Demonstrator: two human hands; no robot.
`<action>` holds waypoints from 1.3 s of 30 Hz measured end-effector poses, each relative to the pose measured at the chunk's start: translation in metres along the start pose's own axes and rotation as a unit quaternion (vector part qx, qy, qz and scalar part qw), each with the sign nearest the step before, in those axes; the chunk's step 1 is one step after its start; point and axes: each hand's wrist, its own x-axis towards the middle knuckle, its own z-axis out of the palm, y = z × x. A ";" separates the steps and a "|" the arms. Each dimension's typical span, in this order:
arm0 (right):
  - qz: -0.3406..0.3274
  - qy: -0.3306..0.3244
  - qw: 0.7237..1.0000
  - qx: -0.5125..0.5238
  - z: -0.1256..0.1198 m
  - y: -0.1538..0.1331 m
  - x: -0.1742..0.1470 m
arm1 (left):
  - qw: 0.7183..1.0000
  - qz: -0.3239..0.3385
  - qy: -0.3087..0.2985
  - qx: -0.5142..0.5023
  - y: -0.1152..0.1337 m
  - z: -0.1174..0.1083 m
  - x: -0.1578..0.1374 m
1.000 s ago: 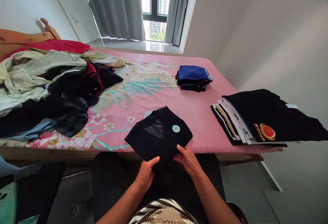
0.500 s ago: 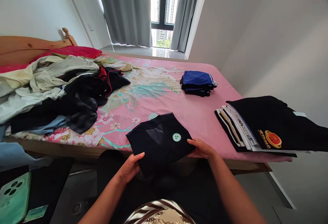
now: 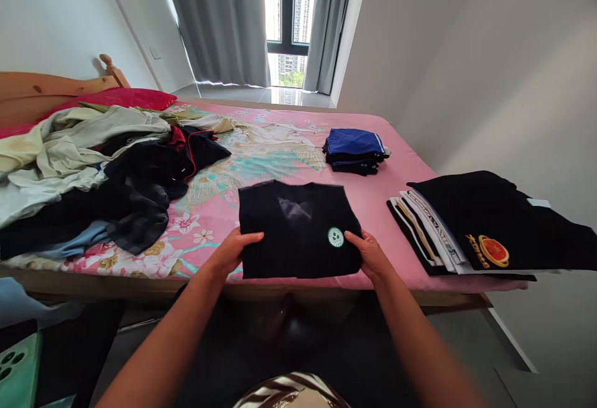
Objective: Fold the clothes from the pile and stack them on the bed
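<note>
A folded black garment [image 3: 298, 234] with a round green-and-white badge is held up level over the front edge of the bed. My left hand [image 3: 236, 249] grips its left edge, thumb on top and fingers hidden beneath. On the opposite edge my right hand [image 3: 370, 251] pinches it the same way, its thumb beside the badge. A neat stack of folded shirts [image 3: 433, 234], topped by a black one with an orange fruit print, lies to the right of my right hand.
Loose clothes [image 3: 93, 178] are heaped on the bed's left side. A folded blue-and-black pile [image 3: 354, 150] sits farther back. The pink bedsheet [image 3: 298, 175] shows between them. At lower left are a green phone [image 3: 18, 370] and light-blue cloth [image 3: 28, 305]. A wall rises on the right.
Both hands have raised the black garment and moved it forward over the bed edge. It has gone from tilted and bent to level and flatter. The view has shifted slightly.
</note>
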 end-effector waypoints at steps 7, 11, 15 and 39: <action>0.163 0.038 0.985 -0.032 -0.031 0.041 -0.016 | 0.993 -0.094 -0.047 0.052 -0.036 -0.012 0.051; 0.162 0.042 0.985 -0.053 -0.039 0.053 -0.014 | 0.993 -0.040 -0.104 0.032 -0.059 -0.026 0.046; 0.151 0.071 0.983 -0.076 -0.035 0.054 -0.012 | 0.995 -0.009 -0.093 0.023 -0.063 -0.026 0.043; 0.020 0.046 0.992 -0.112 -0.030 0.045 0.034 | 0.997 -0.015 0.048 0.053 -0.059 0.000 0.065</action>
